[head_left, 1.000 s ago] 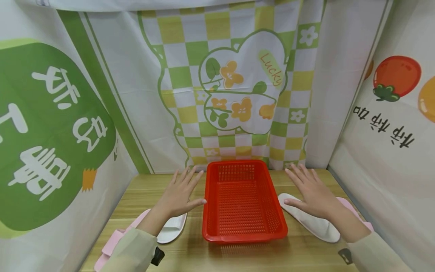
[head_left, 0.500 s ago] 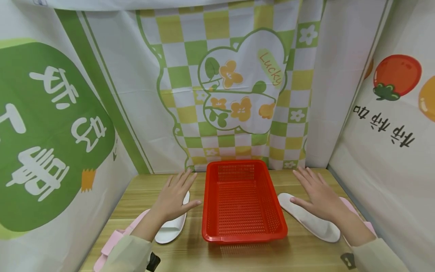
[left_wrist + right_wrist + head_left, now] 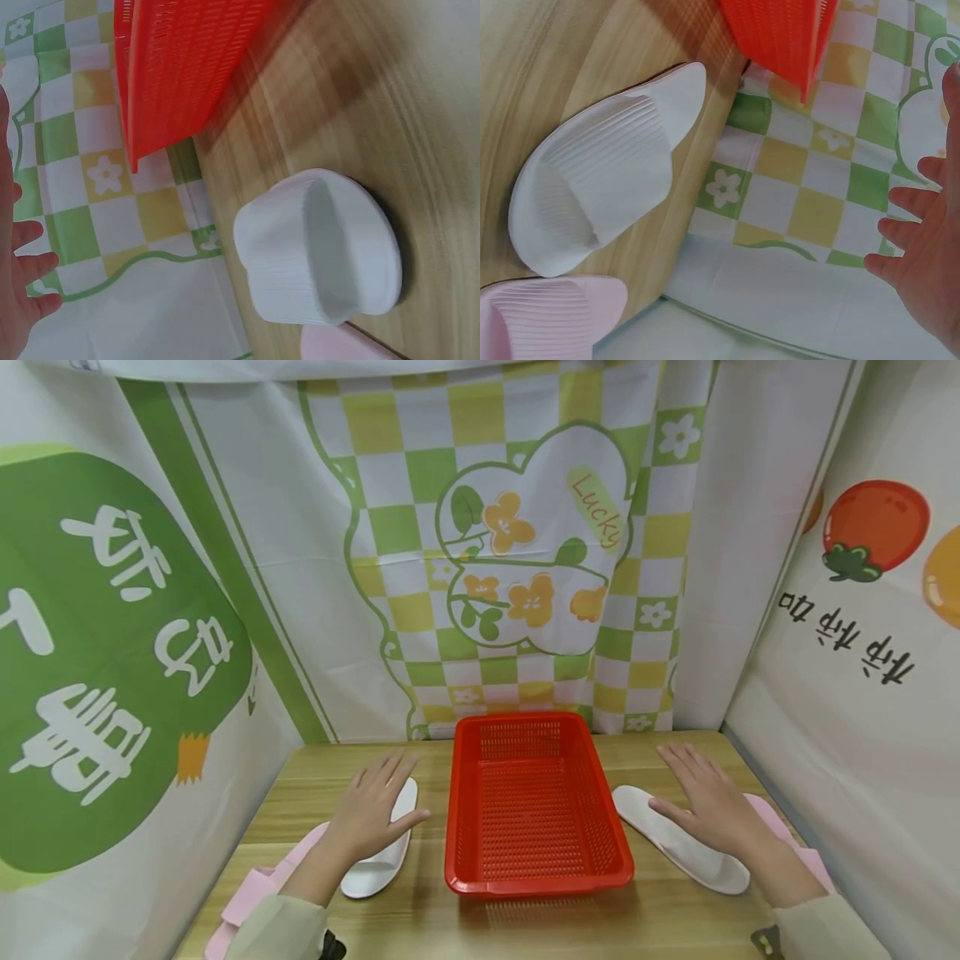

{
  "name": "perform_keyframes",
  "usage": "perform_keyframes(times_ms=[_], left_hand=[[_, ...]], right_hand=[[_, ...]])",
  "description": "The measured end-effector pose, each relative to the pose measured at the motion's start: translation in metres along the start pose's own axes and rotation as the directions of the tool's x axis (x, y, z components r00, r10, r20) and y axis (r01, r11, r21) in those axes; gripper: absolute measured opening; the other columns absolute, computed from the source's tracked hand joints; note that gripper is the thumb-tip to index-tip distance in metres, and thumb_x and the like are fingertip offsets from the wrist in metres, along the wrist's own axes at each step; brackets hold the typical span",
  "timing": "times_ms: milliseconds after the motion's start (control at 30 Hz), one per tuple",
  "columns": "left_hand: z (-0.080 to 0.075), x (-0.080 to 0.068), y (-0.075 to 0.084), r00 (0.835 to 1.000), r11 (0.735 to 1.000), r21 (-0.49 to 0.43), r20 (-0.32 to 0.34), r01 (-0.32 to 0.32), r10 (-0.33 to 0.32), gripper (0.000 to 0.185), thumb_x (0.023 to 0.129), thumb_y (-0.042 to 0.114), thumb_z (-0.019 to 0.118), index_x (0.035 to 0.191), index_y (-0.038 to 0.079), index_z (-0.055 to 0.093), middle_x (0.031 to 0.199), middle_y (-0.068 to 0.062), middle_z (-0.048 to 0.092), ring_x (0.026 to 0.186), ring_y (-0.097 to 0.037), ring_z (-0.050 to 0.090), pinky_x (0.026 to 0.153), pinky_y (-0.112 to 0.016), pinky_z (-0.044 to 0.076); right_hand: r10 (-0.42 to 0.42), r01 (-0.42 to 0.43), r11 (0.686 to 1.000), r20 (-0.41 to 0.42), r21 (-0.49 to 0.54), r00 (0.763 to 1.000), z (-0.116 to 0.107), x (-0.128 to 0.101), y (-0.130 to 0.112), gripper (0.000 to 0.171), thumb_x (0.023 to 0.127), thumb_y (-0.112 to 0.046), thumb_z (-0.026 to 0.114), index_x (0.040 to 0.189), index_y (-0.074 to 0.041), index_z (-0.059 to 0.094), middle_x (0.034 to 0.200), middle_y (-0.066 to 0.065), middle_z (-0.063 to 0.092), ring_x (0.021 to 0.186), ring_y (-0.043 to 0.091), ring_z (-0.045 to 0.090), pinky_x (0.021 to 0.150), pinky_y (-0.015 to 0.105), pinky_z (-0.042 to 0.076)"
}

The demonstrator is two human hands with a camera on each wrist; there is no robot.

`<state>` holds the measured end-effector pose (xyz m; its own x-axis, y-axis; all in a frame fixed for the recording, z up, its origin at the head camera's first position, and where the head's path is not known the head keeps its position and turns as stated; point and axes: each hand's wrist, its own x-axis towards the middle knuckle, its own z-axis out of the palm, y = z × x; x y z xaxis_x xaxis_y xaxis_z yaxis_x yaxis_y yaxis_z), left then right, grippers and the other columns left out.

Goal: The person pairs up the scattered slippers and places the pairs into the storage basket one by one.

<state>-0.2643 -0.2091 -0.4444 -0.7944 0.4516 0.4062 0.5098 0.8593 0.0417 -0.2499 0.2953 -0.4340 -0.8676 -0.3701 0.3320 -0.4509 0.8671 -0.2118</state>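
My left hand (image 3: 371, 814) hovers with fingers spread above a white slipper (image 3: 369, 881) and hides part of it. The left wrist view shows that white slipper's ribbed strap (image 3: 281, 255), with fingers (image 3: 34, 266) apart from it. On the other side, my right hand (image 3: 712, 806) is held out straight over a second white slipper (image 3: 682, 852). In the right wrist view this white slipper (image 3: 615, 157) lies on the table, untouched. Between the hands stands a red plastic basket (image 3: 540, 887) with perforated walls and nothing in it. Neither hand holds anything.
A pink slipper (image 3: 251, 893) lies at the left beside the left forearm. Another pink slipper (image 3: 813, 860) lies at the right, partly behind the right arm. Printed cloth (image 3: 420, 477) hangs behind and at both sides of the wooden table (image 3: 420, 935).
Both hands have drawn back slightly toward the body and outward from the basket. More of the left white slipper shows now. Basket and slippers stay in place.
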Motion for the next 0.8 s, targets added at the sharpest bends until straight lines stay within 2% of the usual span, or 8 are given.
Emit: perform_keyframes(times_ms=[333, 600, 800], left_hand=[[0.015, -0.017, -0.011, 0.997, 0.998, 0.003, -0.044, 0.067, -0.066, 0.083, 0.085, 0.055, 0.065, 0.147, 0.006, 0.040, 0.140, -0.021, 0.047, 0.128, -0.040, 0.044, 0.097, -0.062, 0.036], [0.036, -0.031, -0.021, 0.989, 0.989, 0.015, 0.021, 0.145, -0.145, 0.083, 0.086, 0.056, 0.064, 0.145, 0.004, 0.041, 0.142, -0.022, 0.045, 0.127, -0.041, 0.044, 0.095, -0.064, 0.037], [0.052, -0.042, -0.023, 0.985, 0.984, 0.038, 0.030, 0.171, -0.172, 0.086, 0.082, 0.059, 0.065, 0.143, 0.003, 0.043, 0.139, -0.023, 0.046, 0.123, -0.042, 0.046, 0.092, -0.063, 0.039]], right_hand=[[0.048, -0.048, 0.999, 0.008, 0.023, 0.999, 0.016, -0.013, 0.017, 0.079, 0.093, -0.049, 0.059, 0.147, 0.002, 0.034, 0.147, 0.028, 0.035, 0.135, 0.049, 0.027, 0.106, 0.064, 0.020], [0.042, -0.041, 0.999, -0.042, 0.016, 0.998, 0.026, -0.020, 0.027, 0.075, 0.091, -0.044, 0.063, 0.143, 0.005, 0.039, 0.141, 0.028, 0.042, 0.130, 0.049, 0.034, 0.101, 0.065, 0.027], [0.061, -0.060, 0.998, -0.046, 0.037, 0.997, 0.036, -0.026, 0.037, 0.076, 0.090, -0.044, 0.065, 0.141, 0.006, 0.040, 0.138, 0.028, 0.044, 0.125, 0.050, 0.039, 0.097, 0.066, 0.030]])
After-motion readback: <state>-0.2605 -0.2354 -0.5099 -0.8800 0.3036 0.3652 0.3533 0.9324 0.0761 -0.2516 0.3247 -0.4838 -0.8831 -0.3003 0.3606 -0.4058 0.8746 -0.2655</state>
